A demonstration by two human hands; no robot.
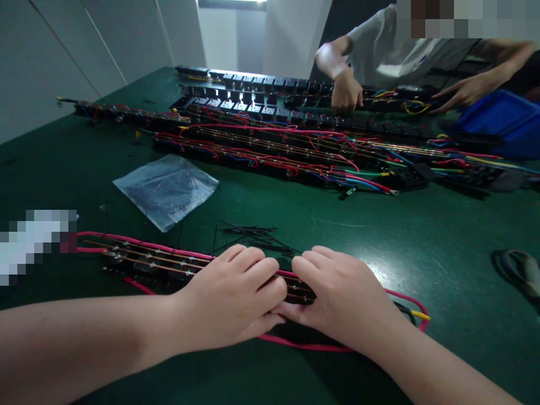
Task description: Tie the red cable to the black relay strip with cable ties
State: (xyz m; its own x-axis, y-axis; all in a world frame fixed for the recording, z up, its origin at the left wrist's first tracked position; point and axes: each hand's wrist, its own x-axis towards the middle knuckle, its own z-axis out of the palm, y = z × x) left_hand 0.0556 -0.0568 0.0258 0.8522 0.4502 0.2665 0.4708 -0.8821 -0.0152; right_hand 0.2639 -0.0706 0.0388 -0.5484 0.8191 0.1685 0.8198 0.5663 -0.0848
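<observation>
An opened power strip [156, 263] lies across the near part of the table, its copper rods and solder points facing up. A red wire [304, 344] loops along its near side, and another red length runs on its far edge. My left hand [236, 292] is closed over the middle of the strip, fingers on the far side and thumb on the near side. Just to the right, my right hand [343, 292] grips the same strip, its thumb close to the left one. What lies under the fingers is hidden. Thin black cable ties [253, 232] are scattered just beyond the hands.
A clear plastic bag [166, 188] with dark contents lies beyond the strip on the green table [447, 242]. Several wired strips [261, 152] stretch across the back. Another person's hand [346, 93] touches one there, near a blue bin [502, 121].
</observation>
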